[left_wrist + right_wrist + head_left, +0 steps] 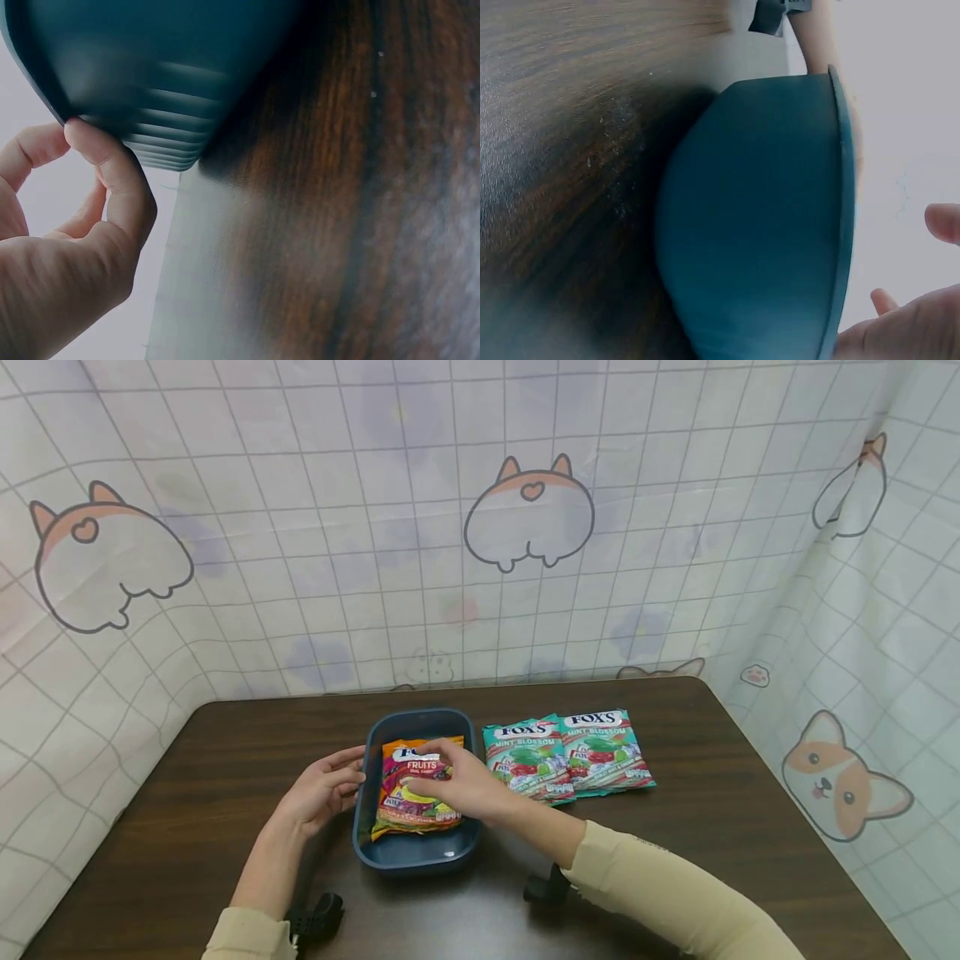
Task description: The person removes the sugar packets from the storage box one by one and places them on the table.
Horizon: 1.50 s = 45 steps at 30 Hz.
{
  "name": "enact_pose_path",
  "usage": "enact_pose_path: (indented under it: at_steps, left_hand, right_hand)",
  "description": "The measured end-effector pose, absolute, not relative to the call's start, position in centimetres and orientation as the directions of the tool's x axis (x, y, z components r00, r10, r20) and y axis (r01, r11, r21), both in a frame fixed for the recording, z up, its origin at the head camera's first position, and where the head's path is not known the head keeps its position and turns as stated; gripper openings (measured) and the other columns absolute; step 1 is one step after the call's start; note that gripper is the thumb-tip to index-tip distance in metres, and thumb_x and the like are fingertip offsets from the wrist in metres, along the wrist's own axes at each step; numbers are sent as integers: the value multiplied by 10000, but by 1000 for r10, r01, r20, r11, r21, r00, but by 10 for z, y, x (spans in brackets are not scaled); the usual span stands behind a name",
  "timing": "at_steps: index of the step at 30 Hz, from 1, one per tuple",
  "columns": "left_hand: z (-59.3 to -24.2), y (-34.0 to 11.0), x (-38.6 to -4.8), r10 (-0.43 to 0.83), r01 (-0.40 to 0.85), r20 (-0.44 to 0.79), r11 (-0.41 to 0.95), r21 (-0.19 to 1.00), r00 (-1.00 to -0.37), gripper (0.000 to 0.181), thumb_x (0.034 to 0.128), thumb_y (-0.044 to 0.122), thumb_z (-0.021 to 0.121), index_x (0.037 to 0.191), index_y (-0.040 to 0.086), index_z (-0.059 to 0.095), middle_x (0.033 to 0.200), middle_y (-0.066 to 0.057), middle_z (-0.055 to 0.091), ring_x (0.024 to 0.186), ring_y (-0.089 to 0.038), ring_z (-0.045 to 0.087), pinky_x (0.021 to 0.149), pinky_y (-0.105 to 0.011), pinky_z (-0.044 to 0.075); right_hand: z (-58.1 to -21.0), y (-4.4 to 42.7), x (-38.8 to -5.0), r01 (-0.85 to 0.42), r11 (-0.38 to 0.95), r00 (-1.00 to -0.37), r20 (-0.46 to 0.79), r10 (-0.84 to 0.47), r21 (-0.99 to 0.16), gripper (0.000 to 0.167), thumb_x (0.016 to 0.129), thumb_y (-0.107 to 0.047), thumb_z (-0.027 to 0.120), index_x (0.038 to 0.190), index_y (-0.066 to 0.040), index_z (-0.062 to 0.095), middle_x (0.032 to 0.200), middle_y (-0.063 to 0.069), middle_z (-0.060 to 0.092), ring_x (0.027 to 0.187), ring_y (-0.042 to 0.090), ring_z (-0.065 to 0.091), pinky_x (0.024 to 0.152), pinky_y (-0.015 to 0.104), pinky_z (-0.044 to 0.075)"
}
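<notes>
A dark blue plastic bin (408, 862) stands on the table with an orange and red Fox's Fruits candy bag (420, 793) lying face up inside it. My left hand (322, 789) pinches the bin's left rim; in the left wrist view, the thumb and a finger of that hand (82, 225) meet at the edge of the bin (150, 90). Over the candy bag is my right hand (465, 781), thumb and fingers spread apart. From the right wrist, the bin's outer wall (757, 210) hides the bag, and the right hand (915, 322) shows above the rim.
Several green Fox's Mint Blossom candy bags (528, 760) lie overlapping to the right of the bin. The dark wood table (712, 827) reaches back to a white grid-patterned cloth (360, 568). Black straps (318, 917) are worn at both wrists.
</notes>
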State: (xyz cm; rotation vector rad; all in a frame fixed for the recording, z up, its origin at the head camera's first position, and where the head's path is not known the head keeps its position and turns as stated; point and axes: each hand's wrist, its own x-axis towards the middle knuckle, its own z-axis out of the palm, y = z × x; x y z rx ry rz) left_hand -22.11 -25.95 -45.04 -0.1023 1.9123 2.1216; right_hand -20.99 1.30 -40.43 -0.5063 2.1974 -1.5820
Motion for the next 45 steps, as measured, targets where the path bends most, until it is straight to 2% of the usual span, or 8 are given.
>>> enact_pose_path:
  at_steps: [7, 15, 20, 24, 30, 36, 45]
  left_hand:
    - [-452, -259, -220, 157, -263, -246, -95, 960, -956, 623, 1024, 10, 569, 1575, -39, 282, 1314, -131, 611, 891, -106, 694, 842, -313, 577]
    - [-451, -258, -221, 154, -252, -234, -105, 962, -960, 616, 1030, 10, 563, 1573, -44, 278, 1287, -121, 624, 898, -109, 694, 831, -317, 581]
    - [-452, -258, -222, 148, -255, -238, -103, 961, -960, 616, 1028, 8, 565, 1574, -37, 283, 1305, -127, 616, 902, -113, 693, 829, -318, 582]
    - [-453, -258, -222, 147, -259, -243, -103, 960, -959, 624, 1022, 3, 570, 1577, -30, 285, 1340, -137, 608, 901, -121, 692, 826, -319, 582]
    - [-453, -257, -222, 133, -257, -244, -96, 962, -961, 613, 1016, -3, 573, 1567, -29, 306, 1367, -161, 595, 895, -125, 692, 833, -323, 582]
    - [-454, -258, -222, 132, -253, -241, -82, 964, -962, 599, 1022, -6, 556, 1565, -30, 305, 1390, -189, 575, 891, -112, 698, 847, -323, 580]
    - [-454, -258, -221, 141, -252, -239, -82, 964, -961, 614, 1019, 0, 565, 1570, -32, 298, 1414, -198, 555, 864, -92, 691, 852, -321, 578]
  right_hand:
    - [-412, 10, -207, -35, 269, -874, -100, -475, -963, 557, 972, -325, 724, 1430, -86, 517, 1410, 201, 519, 1137, 302, 569, 952, 456, 510]
    - [-412, 10, -208, -15, 231, -904, -85, -419, -973, 550, 967, -307, 732, 1423, -93, 513, 1410, 208, 491, 1139, 306, 559, 946, 443, 523]
    - [-411, 11, -211, 47, 184, -919, -115, -377, -982, 547, 964, -274, 738, 1424, -87, 508, 1389, 234, 506, 1088, 292, 592, 947, 456, 535]
    - [-412, 13, -215, 117, 91, -916, -143, -376, -989, 546, 984, -236, 714, 1445, -69, 474, 1387, 227, 502, 1118, 307, 589, 979, 491, 520]
    - [-412, 15, -217, 195, -35, -903, -166, -396, -980, 569, 1018, -173, 663, 1504, -37, 400, 1469, 255, 415, 1222, 359, 549, 1059, 526, 449]
    - [-411, 16, -217, 243, -52, -889, -201, -411, -969, 595, 1012, -210, 678, 1505, -34, 397, 1451, 240, 428, 1279, 365, 532, 1085, 489, 427]
    - [-413, 16, -218, 287, -56, -877, -238, -417, -956, 585, 1009, -167, 674, 1500, -10, 399, 1457, 253, 441, 1306, 358, 524, 1107, 471, 404]
